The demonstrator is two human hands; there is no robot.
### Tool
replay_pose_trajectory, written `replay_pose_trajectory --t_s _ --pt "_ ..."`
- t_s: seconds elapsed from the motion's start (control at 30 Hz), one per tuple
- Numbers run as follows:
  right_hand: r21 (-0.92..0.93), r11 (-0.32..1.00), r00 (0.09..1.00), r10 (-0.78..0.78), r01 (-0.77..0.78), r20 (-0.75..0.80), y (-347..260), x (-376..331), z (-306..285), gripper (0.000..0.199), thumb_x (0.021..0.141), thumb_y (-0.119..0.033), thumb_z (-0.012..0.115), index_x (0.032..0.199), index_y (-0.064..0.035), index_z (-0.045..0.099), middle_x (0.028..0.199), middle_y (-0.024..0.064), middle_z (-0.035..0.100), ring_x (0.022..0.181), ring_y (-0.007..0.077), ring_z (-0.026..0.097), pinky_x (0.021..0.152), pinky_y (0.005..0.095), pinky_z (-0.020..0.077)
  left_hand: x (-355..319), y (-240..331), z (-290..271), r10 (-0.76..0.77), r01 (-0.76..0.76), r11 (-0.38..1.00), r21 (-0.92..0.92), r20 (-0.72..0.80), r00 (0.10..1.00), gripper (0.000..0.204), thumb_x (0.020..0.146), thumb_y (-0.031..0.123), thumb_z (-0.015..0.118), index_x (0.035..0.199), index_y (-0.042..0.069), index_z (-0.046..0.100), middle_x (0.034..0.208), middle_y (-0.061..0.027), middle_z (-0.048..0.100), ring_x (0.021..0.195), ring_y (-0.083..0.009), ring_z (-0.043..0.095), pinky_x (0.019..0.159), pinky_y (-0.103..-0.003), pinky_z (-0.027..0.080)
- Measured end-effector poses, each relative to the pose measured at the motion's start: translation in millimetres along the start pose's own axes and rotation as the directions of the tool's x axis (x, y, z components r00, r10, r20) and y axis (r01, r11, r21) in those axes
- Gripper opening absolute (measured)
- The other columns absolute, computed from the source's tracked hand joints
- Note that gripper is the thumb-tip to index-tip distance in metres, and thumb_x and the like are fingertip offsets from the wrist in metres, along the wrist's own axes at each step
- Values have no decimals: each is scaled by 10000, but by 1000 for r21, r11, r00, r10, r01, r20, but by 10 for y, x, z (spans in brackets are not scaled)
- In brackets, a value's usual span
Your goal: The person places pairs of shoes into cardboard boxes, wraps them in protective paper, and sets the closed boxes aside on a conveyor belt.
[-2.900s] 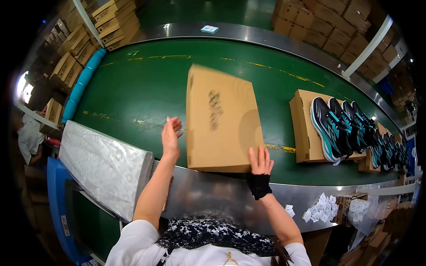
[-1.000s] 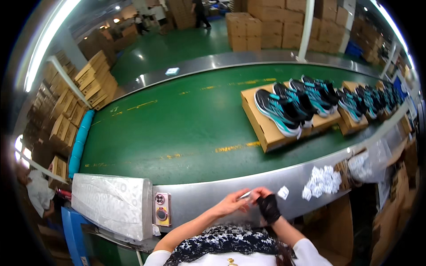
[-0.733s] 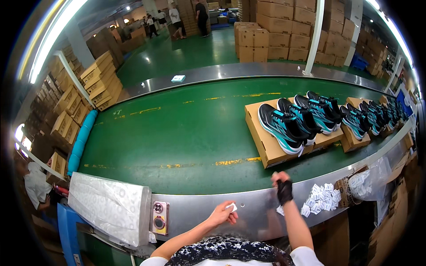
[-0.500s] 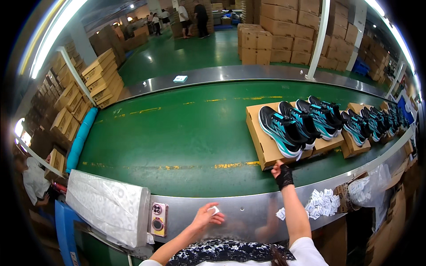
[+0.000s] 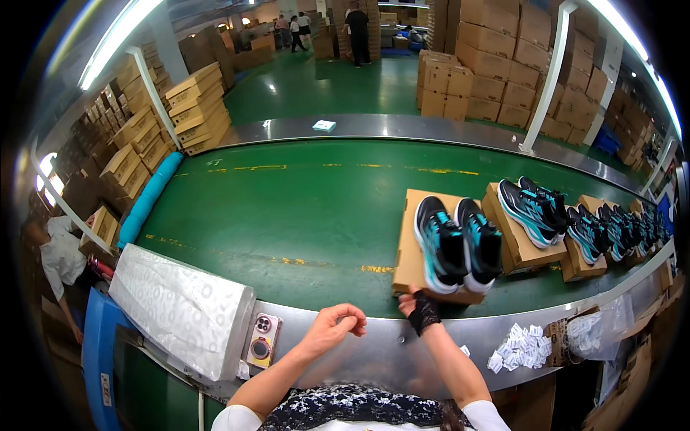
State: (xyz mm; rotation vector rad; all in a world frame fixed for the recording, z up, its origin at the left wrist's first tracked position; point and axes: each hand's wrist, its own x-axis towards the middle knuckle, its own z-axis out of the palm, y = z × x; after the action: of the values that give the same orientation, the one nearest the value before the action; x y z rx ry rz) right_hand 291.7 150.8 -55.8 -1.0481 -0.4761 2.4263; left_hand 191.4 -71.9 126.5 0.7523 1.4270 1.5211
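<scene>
My right hand [image 5: 420,310], in a black fingerless glove, has its fingers curled against the near side of a brown shoebox [image 5: 405,248] on the green conveyor belt. A pair of black and teal sneakers [image 5: 436,248] stands side by side on the box's lid. To the left, my left hand [image 5: 336,327] hovers over the metal ledge, fingers bent inward and thumb close to them. Whatever its fingers may hold is hidden. Right of my right forearm lies a heap of small white sachets [image 5: 527,347].
More shoeboxes [image 5: 519,241] with sneakers line the belt at right. On the near ledge are a phone [image 5: 263,342] and a stack of patterned white paper [image 5: 180,309]. A teal roll [image 5: 149,200] crosses the belt's left end. Another person [image 5: 61,255] is at far left.
The nearest shoebox and its sneakers have come away from the neighbouring box, with my right hand at its near side. My left fingers have curled in; the white sachet there no longer shows.
</scene>
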Motion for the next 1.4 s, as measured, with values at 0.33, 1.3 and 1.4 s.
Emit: replay_pose_trajectory --t_s 0.33,1.3,1.4 --pt "-131 427 244 -222 895 944 -1455 -3018 1755 222 826 -97 473 622 -68 554 501 17 492 439 138 474 429 264 373 -421 724 63 389 -407 888 213 125 913 182 829 -22 468 983 -28 564 797 -85 583 744 -133 566 670 -252 464" --pt "116 890 -395 76 440 915 -1160 -3753 1904 71 731 -17 537 790 -34 572 659 154 541 557 247 507 494 323 398 -900 530 7 331 -302 876 375 -13 944 162 842 39 503 960 -43 578 735 -70 593 683 -121 574 648 -234 471" --pt "79 878 -390 127 471 912 -1133 -3782 1897 88 727 -28 540 805 -48 577 677 146 551 578 250 520 511 320 411 -854 517 57 324 -302 872 386 7 946 166 844 46 506 962 -48 575 737 -67 590 685 -121 572 650 -237 473"
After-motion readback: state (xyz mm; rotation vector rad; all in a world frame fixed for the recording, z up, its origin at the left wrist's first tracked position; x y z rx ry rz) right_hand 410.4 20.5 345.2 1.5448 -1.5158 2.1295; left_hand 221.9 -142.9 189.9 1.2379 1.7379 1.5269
